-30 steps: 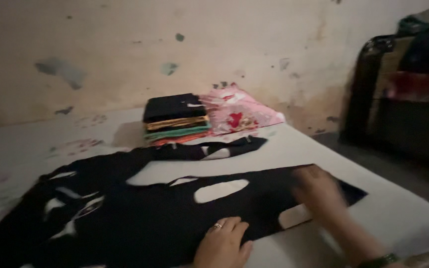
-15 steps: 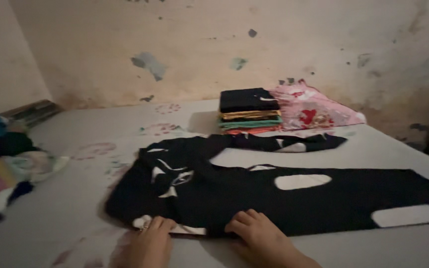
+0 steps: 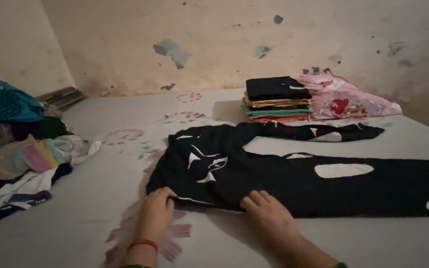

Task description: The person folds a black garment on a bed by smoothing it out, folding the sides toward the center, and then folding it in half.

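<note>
Left hand (image 3: 156, 214) pinching the near left corner of a black cloth garment with white patches (image 3: 274, 178), fingers curled over the hem and closed on the fabric. Right hand (image 3: 269, 218) resting a little to the right on the same near edge, fingers bent and pressing down on the cloth; unclear whether gripping or only lying flat on it. Thin red band around the left wrist.

Far left: loose heap of unfolded clothes (image 3: 21, 149), teal, pink, yellow, white and dark pieces tumbled together, at the left edge of the pale bed sheet with faded red flower prints (image 3: 100, 198). Well apart from the hands.

Centre: black garment spread flat on the sheet, wide end toward the hands, with white triangular and curved markings near the left side. Long body stretching off to the right edge of the view, with a white oval patch midway and another white patch at the far right. One narrow black strip of the same garment angling away toward the back right, ending near the pillow.

Back, right of centre: neat stack of folded cloths (image 3: 276, 99), black on top, then tan, green and orange layers. Just beside it, to the right, a pink pillow with red floral print (image 3: 346, 99) lying against the wall.

Behind everything: stained cream plaster wall (image 3: 224, 44) with chipped grey-blue spots.
</note>
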